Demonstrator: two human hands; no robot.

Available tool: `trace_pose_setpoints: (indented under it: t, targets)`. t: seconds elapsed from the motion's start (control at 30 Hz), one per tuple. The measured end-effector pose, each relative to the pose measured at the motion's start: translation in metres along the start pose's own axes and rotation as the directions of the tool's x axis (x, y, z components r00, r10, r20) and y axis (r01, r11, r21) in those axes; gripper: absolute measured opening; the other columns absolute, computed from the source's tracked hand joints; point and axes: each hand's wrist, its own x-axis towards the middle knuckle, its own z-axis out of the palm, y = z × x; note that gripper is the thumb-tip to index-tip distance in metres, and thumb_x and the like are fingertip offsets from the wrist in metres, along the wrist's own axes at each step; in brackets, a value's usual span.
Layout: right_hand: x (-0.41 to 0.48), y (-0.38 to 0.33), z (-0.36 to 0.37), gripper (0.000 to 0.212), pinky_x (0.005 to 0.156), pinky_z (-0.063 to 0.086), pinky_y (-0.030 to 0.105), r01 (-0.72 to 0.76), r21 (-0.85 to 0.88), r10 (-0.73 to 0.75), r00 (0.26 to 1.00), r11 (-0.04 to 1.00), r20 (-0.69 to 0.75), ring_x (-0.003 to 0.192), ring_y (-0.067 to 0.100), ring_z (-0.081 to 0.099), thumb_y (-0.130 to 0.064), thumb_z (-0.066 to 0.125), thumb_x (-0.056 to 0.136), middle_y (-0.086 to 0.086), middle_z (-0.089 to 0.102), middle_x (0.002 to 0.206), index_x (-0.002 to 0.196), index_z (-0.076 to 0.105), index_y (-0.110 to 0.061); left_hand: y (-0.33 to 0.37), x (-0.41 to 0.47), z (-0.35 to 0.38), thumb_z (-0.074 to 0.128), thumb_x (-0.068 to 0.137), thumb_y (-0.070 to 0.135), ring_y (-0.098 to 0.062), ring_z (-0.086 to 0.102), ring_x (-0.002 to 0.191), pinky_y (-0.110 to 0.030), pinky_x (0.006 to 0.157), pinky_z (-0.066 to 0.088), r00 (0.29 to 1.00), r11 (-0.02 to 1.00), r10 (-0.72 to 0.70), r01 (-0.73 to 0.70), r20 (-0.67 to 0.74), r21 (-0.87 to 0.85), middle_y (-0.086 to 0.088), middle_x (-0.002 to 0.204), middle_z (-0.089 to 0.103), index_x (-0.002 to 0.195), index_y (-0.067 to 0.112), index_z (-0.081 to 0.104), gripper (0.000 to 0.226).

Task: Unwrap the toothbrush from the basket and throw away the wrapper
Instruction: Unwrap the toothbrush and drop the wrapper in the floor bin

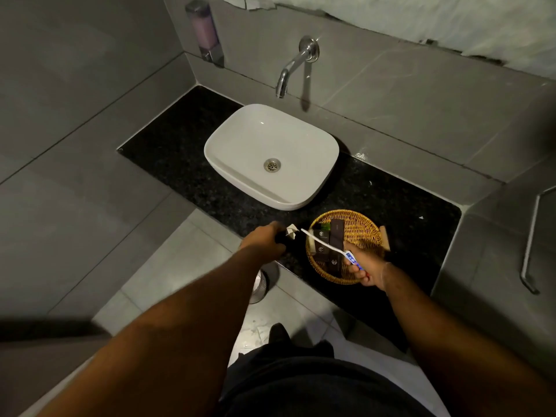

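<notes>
My right hand [365, 270] grips a white toothbrush [323, 243] by its blue and white lower end; the brush slants up-left over the round wicker basket [361, 224]. To the left of the basket, my left hand [264, 239] is closed on a dark wrapper [287, 233] with a pale torn end sticking out, held over the counter's front edge. The basket stands on the black granite counter [180, 164] and holds several dark brown packets [328, 248].
A white basin [240, 139] sits on the counter under a chrome wall tap [288, 70]. A soap dispenser [204, 31] hangs on the wall at back left. A small metal bin [260, 284] stands on the floor below my left forearm. A metal rail [529, 236] is at right.
</notes>
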Motion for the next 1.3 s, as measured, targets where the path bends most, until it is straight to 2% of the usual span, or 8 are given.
trace_pose_setpoints:
  t: [0.17,0.37,0.57,0.67,0.77,0.9,1.1,1.3]
  targets:
    - [0.001,-0.007,0.008,0.06,0.05,0.017,0.023,0.014,0.027,-0.014,1.0,1.0,0.015,0.039,0.01,0.029,-0.072,0.042,0.096,-0.005,0.04,0.05,0.061,0.048,-0.023,-0.016,-0.014,0.012,0.072,0.091,0.039,-0.029,0.073,0.114,-0.043,0.098,0.062,0.988,0.989,-0.109,0.097,-0.105,-0.108,-0.006,0.124,0.076,0.132,0.027,0.065,0.043]
    - [0.003,-0.015,0.025,0.051,0.033,0.025,0.013,-0.005,0.149,-0.028,0.975,0.989,0.219,0.024,0.007,0.035,-0.051,0.03,0.107,-0.006,0.046,0.04,0.071,0.045,-0.018,-0.041,-0.033,0.021,0.074,0.092,0.049,-0.029,0.073,0.11,-0.046,0.099,0.063,0.967,0.972,-0.219,0.205,-0.129,-0.114,-0.004,0.116,0.076,0.12,0.024,0.067,0.038]
    - [0.005,-0.018,0.077,0.032,0.032,0.02,0.01,0.203,0.115,-0.199,0.979,0.972,-0.047,0.025,0.001,0.029,-0.048,0.054,0.095,-0.011,0.041,0.039,0.073,0.054,-0.024,-0.088,-0.056,0.032,0.075,0.09,0.045,-0.03,0.074,0.117,-0.044,0.103,0.062,0.91,0.905,-0.401,0.374,-0.109,-0.203,-0.001,0.125,0.078,0.128,0.034,0.068,0.04]
    - [0.011,-0.027,0.106,0.038,0.04,0.019,0.019,0.2,0.062,-0.2,0.98,0.978,-0.02,0.032,0.008,0.026,-0.042,0.053,0.098,-0.005,0.038,0.047,0.066,0.048,-0.021,-0.108,-0.064,0.044,0.075,0.09,0.041,-0.032,0.075,0.117,-0.041,0.097,0.062,0.881,0.86,-0.461,0.413,-0.107,-0.301,-0.003,0.124,0.079,0.134,0.034,0.066,0.046]
    - [0.015,-0.036,0.138,0.044,0.038,0.019,0.018,0.177,0.003,-0.177,0.984,0.984,0.008,0.031,0.01,0.025,-0.04,0.05,0.102,-0.001,0.034,0.046,0.064,0.042,-0.019,-0.125,-0.065,0.053,0.07,0.09,0.047,-0.035,0.075,0.112,-0.037,0.086,0.058,0.856,0.82,-0.505,0.435,-0.11,-0.372,-0.006,0.118,0.08,0.132,0.033,0.069,0.045]
    - [0.02,-0.039,0.177,0.039,0.035,0.023,0.017,0.269,-0.057,-0.273,0.959,0.962,-0.076,0.032,0.007,0.03,-0.036,0.056,0.102,0.003,0.035,0.056,0.068,0.047,-0.019,-0.147,-0.056,0.062,0.061,0.092,0.06,-0.035,0.076,0.102,-0.043,0.092,0.064,0.827,0.765,-0.557,0.477,-0.074,-0.433,-0.008,0.108,0.08,0.118,0.024,0.077,0.047]
    - [0.054,-0.038,0.212,0.028,0.034,0.024,0.017,0.252,-0.031,-0.253,0.959,0.967,-0.129,0.031,0.003,0.032,-0.032,0.059,0.101,0.002,0.038,0.057,0.08,0.057,-0.013,-0.198,-0.016,0.086,0.066,0.096,0.052,-0.036,0.076,0.105,-0.043,0.092,0.064,0.784,0.658,-0.621,0.503,-0.026,-0.561,-0.011,0.109,0.082,0.12,0.022,0.079,0.041]
    - [0.09,-0.011,0.224,0.035,0.04,0.044,0.015,0.212,0.022,-0.204,0.96,0.977,-0.19,0.046,0.01,0.054,-0.032,0.065,0.098,-0.007,0.058,0.049,0.068,0.066,-0.015,-0.254,0.053,0.111,0.069,0.097,0.044,-0.035,0.077,0.106,-0.038,0.085,0.058,0.752,0.526,-0.657,0.505,0.05,-0.684,-0.014,0.111,0.083,0.121,0.015,0.08,0.039]
